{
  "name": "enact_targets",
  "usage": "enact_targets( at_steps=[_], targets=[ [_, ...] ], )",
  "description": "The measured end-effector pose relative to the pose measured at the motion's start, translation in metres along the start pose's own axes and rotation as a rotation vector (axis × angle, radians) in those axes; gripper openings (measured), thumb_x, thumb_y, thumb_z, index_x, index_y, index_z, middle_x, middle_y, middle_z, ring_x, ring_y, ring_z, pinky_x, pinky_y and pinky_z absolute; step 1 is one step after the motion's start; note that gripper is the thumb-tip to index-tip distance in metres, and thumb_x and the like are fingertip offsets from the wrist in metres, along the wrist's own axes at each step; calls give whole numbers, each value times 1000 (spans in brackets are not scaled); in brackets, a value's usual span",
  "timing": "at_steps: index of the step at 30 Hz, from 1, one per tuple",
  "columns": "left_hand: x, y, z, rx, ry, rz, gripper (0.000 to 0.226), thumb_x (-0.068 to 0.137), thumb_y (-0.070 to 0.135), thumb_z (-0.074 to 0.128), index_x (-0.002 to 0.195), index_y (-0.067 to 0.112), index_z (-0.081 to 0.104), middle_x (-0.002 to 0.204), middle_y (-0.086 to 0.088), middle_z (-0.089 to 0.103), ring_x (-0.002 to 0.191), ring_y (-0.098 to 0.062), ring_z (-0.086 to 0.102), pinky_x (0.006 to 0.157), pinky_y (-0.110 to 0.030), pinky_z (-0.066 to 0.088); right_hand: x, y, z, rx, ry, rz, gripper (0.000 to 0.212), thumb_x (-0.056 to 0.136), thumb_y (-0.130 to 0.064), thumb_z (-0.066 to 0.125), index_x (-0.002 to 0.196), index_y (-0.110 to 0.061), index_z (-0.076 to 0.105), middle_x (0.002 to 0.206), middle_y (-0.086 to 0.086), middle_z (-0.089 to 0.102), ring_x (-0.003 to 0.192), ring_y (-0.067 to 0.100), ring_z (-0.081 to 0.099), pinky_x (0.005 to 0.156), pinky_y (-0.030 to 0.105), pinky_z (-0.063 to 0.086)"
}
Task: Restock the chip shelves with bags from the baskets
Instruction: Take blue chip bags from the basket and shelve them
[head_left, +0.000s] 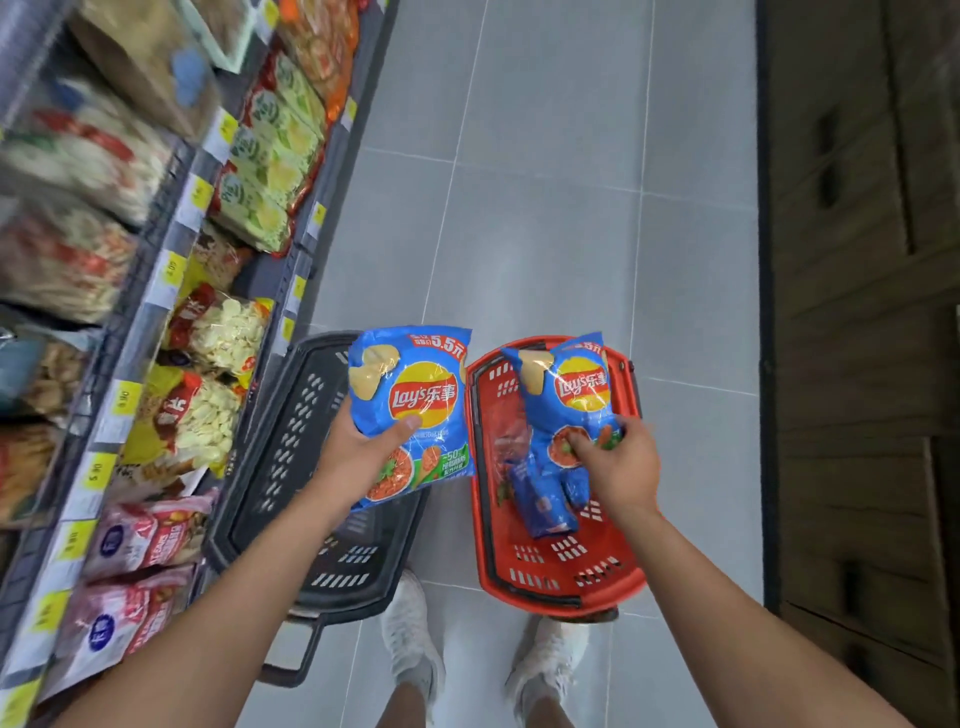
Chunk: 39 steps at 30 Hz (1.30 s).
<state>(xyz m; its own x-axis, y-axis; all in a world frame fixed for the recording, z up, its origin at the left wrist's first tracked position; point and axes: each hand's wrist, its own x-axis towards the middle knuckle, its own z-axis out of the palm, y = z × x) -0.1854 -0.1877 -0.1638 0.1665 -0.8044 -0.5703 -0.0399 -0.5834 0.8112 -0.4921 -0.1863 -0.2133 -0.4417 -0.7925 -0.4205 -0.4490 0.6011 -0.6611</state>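
Observation:
My left hand (363, 452) grips a blue Lay's chip bag (415, 395) by its lower left edge, thumb on the front, holding it above the gap between two baskets. My right hand (618, 462) pinches the lower part of a second blue Lay's bag (576, 395), which stands crumpled inside the red basket (561, 587). Another blue pack (540, 504) lies on the red basket's floor under that bag. The black basket (291, 457) on the left shows only its slotted floor. Chip shelves (171, 270) run along the left.
The shelves hold green, yellow, red and pink snack bags behind yellow price tags (124, 397). Both baskets stand on grey floor tiles (545, 208) in the aisle. My white shoes (410, 639) are just behind the baskets. A dark wooden wall (857, 312) borders the aisle on the right.

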Motion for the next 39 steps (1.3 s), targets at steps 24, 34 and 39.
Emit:
enact_targets(
  at_steps=[24,34,39],
  targets=[
    [-199,385,-101,-167,59,530,22,89,21,83,108,27,72,103,6,81,97,-20,77,87,-41,62,-170,-378,-226,401,210,-596,44,74,-35,91,103,-23,59,103,-4,63,89,10,66,75,33,56],
    [-344,377,-103,-304,403,646,29,89,20,81,116,24,71,106,6,81,97,-17,77,86,-38,61,-219,-431,-271,440,-38,-951,39,72,-25,92,95,-26,60,94,0,63,87,10,65,79,24,52],
    [-421,349,-115,-308,565,681,34,88,25,81,118,29,67,101,17,80,90,-7,76,81,-30,61,-263,-441,-263,415,-171,-1098,44,72,-34,92,104,-24,63,100,-6,64,91,10,64,79,29,53]
  ],
)
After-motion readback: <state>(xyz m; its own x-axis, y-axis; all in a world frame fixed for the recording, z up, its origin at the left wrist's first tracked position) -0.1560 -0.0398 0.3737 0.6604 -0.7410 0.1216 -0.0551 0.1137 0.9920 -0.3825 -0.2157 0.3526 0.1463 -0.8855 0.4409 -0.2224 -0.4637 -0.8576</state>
